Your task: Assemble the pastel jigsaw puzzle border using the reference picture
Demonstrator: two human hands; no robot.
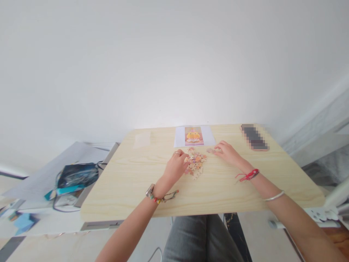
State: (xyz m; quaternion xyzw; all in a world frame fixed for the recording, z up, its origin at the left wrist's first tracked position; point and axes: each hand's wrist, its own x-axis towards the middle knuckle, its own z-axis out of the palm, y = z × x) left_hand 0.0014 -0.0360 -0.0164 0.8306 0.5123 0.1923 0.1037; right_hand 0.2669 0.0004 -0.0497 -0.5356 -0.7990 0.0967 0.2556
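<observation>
Head view takes in a plain white wall (163,65) above a rectangular pale wood-grain table (131,182), which fills the middle of the frame. Off the table's left edge lies a dark blue and teal bag with black cords (76,176) on grey-white sheeting. At the table's far edge sits a white paper sheet printed with an orange-and-pink picture (193,136), and to its right, near the far right corner, a dark flat phone-like slab in a pink case (254,137), blurred out.

Just in front of the sheet lies a small heap of pinkish, cream and orange jigsaw puzzle pieces (196,162). The left hand (177,165), with a ring on one finger and a beaded bracelet and watch at the wrist, rests on the table with fingers curled loosely, its fingertips touching the heap's left side; whether it pinches a piece cannot be told. The right hand (227,153), a red cord and a silver bangle on its arm, lies flat and mostly open, fingertips touching a small separate puzzle piece (210,150) just right of the heap's far end.
</observation>
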